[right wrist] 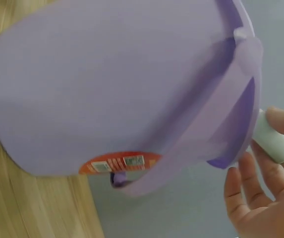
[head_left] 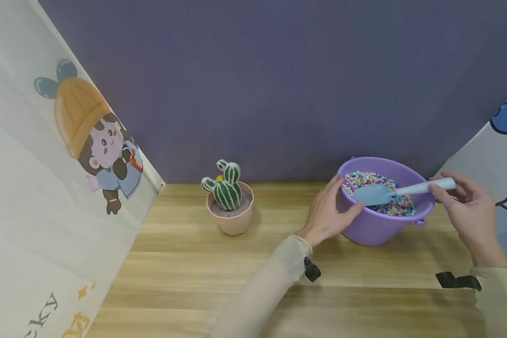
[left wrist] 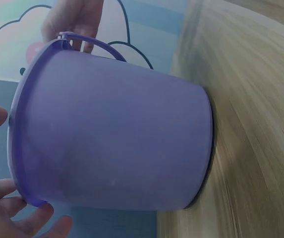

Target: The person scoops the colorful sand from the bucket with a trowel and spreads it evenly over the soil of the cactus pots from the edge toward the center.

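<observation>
At far left, a pale wall [head_left: 12, 155] shows a cartoon child [head_left: 103, 141] in an orange hat. Next, on a wooden table [head_left: 186, 277] before a dark wall [head_left: 262, 84], stands a small green cactus [head_left: 227, 195] in a pink pot [head_left: 236, 223]. Further right, a left hand [head_left: 329, 213] touches the near-left side of a purple bucket's rim, fingers spread, thumb apart from them. The bucket [head_left: 373, 227] stands upright at the table's right side, holding many small multicoloured beads [head_left: 367, 179]. A light-blue shovel [head_left: 373, 194] lies across its mouth, blade to the left over the beads, handle to the right above the rim. A right hand [head_left: 473, 211] pinches the handle's end between thumb and fingers. The right wrist view shows an orange label [right wrist: 119, 162] on the bucket. At far right is another pale cartoon wall [head_left: 464, 164].
</observation>
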`<state>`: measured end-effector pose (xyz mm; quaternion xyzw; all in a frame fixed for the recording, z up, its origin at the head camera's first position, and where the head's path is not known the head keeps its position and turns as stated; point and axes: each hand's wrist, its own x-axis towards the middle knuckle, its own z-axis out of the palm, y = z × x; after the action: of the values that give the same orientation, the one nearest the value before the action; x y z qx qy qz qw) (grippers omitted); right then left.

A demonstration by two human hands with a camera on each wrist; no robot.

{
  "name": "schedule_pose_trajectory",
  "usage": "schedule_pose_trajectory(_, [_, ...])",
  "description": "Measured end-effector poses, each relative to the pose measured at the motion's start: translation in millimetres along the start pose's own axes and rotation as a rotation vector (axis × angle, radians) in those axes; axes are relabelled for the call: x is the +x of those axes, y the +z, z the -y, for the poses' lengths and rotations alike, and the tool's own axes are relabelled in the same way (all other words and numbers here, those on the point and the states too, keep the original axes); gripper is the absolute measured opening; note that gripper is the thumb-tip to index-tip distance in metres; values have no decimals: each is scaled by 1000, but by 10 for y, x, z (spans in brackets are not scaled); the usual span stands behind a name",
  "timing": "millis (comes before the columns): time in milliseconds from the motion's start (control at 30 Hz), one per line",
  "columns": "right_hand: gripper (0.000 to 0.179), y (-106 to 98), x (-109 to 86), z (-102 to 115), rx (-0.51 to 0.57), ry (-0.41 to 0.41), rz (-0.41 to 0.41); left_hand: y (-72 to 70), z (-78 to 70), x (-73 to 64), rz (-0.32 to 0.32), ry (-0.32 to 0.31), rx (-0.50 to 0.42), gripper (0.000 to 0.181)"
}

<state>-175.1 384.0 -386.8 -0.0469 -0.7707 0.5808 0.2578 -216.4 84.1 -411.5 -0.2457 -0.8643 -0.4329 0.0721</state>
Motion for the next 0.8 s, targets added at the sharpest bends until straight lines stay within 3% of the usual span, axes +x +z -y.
schedule_pose_trajectory(167, [37,74,-36,12,6,-31,-71,62,6,18,17,-18,0,85])
schedule_pose_trajectory(400, [42,108,-63,33,130,-41,-60,75,-3,29,29,-43,0,87])
schedule_pose_trajectory(667, [46,120,-117,63,-28,-69,-22,123,52,-14,47,-53,-34,88])
schedule_pose_trajectory(800, [42,136,-84,112,-1,-79,-29,106,49,14,38,-51,-29,87])
